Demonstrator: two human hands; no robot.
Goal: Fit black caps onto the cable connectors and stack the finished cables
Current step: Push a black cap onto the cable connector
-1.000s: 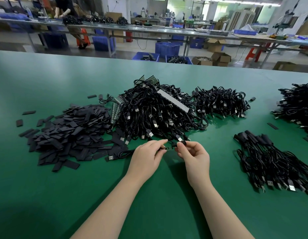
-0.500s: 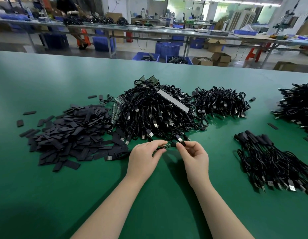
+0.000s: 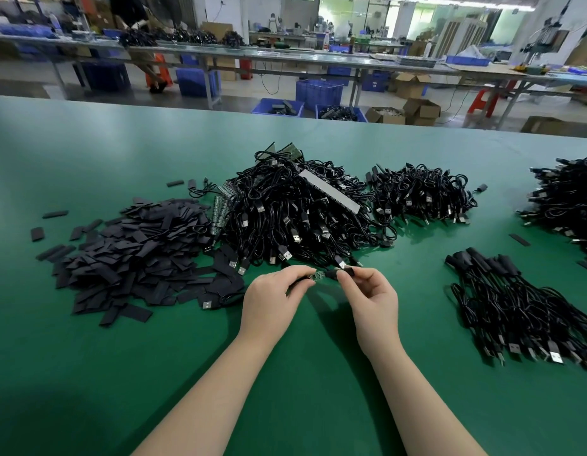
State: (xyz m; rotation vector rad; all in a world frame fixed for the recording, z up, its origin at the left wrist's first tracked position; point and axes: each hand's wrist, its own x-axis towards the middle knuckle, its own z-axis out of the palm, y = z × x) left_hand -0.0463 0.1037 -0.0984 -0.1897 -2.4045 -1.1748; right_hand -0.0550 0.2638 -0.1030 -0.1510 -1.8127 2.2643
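Note:
My left hand (image 3: 273,297) pinches a cable end that carries a small green circuit board (image 3: 317,276) between thumb and forefinger. My right hand (image 3: 371,299) pinches a black cap (image 3: 343,273) just right of the board, its open end touching the board's tip. The cable trails left to a USB plug (image 3: 206,304) lying on the green table (image 3: 285,390). A heap of flat black caps (image 3: 134,258) lies to the left. A large tangle of uncapped cables (image 3: 295,212) sits straight ahead. Capped cables (image 3: 515,301) lie stacked at the right.
A smaller cable pile (image 3: 420,195) lies behind right and another pile (image 3: 568,202) at the far right edge. Loose caps (image 3: 37,233) are scattered at the left. Beyond the table stand blue crates (image 3: 318,93), cardboard boxes and long benches.
Both hands have risen slightly and moved away from me. The black cap in my right hand now meets the board's tip; earlier the two were held a little lower.

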